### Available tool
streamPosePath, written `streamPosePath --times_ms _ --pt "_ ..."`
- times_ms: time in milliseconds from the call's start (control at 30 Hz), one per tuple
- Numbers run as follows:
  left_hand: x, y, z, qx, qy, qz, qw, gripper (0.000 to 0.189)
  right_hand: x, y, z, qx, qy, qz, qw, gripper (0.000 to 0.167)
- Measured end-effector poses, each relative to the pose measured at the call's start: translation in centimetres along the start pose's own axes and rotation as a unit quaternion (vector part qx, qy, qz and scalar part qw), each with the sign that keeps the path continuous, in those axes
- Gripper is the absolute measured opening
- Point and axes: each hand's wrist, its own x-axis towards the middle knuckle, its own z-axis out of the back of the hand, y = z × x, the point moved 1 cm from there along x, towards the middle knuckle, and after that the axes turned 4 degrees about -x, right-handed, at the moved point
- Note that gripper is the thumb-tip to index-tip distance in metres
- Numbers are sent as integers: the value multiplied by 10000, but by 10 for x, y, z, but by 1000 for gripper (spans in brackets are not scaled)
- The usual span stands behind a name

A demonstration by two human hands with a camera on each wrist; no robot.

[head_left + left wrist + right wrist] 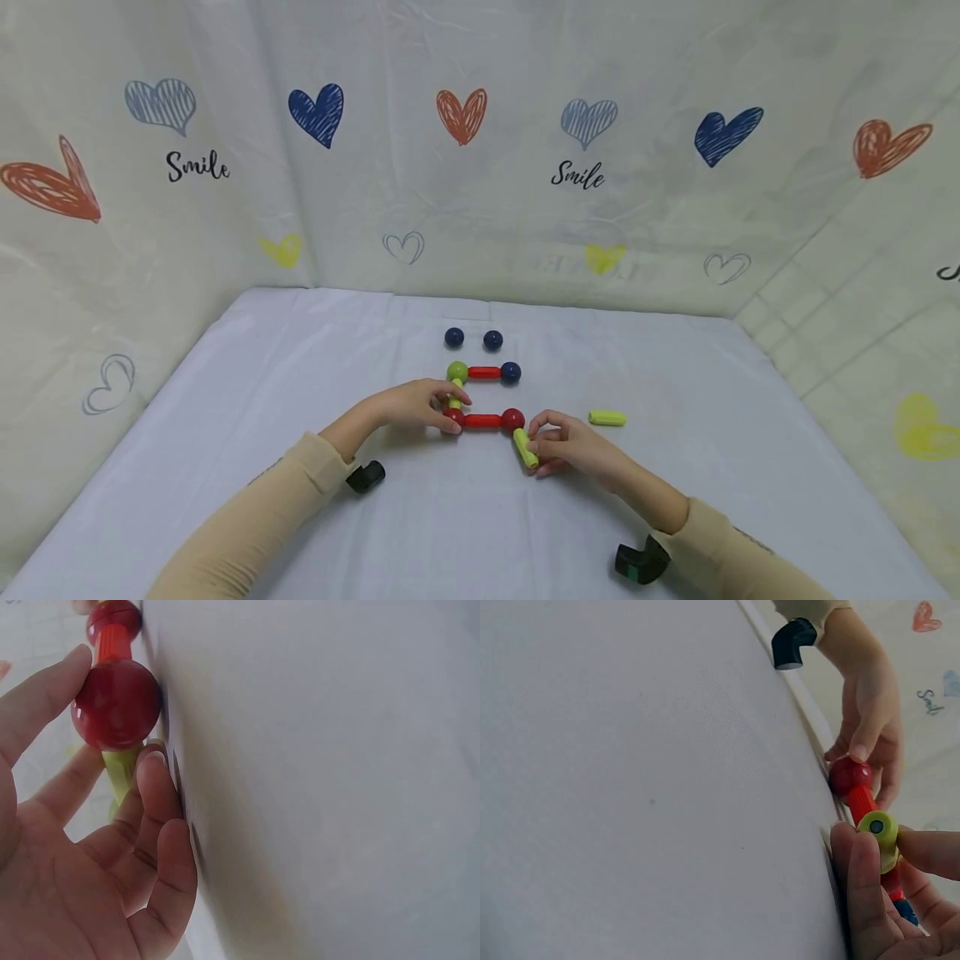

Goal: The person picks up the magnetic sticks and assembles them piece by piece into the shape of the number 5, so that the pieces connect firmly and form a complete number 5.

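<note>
A frame of balls and rods lies on the white cloth. My left hand [416, 404] holds its near left corner, with the thumb on the red ball [118, 705] and fingers around the yellow-green rod [120, 772] joined to it. A red rod [482, 422] links that ball to a second red ball [513, 419]. In my right hand [573, 446] a loose-ended yellow-green rod [525, 448] is pinched between thumb and fingers. Its far end meets the second red ball, and its near end shows a dark round tip [876, 826]. A green ball [457, 372], red rod [484, 372] and dark blue ball [510, 372] form the far side.
Two dark blue balls [454, 337] sit beyond the frame. Another yellow-green rod [607, 418] lies to the right of it. Black wrist-worn pieces [642, 560] hang by both sleeves. A backdrop with printed hearts [462, 117] stands behind the table.
</note>
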Motion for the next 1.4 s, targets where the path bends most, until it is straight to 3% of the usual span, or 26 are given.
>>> streamPosePath --times_ms 167,467,867,1267,1400 --pt "-1 -1 1 8 -2 -11 10000 43 3 -3 0 252 57 -18 9997 18" --pt "1 1 0 70 10 -49 10000 42 8 -3 -2 26 -27 -109 9999 16" --pt "2 4 0 39 17 -75 10000 42 15 5 4 -702 46 88 9975 52" --pt "3 2 8 165 116 -19 9998 47 30 12 12 -1318 371 -22 9906 51" --pt "2 -2 19 168 -82 63 9998 48 34 14 15 -1369 566 12 9890 47"
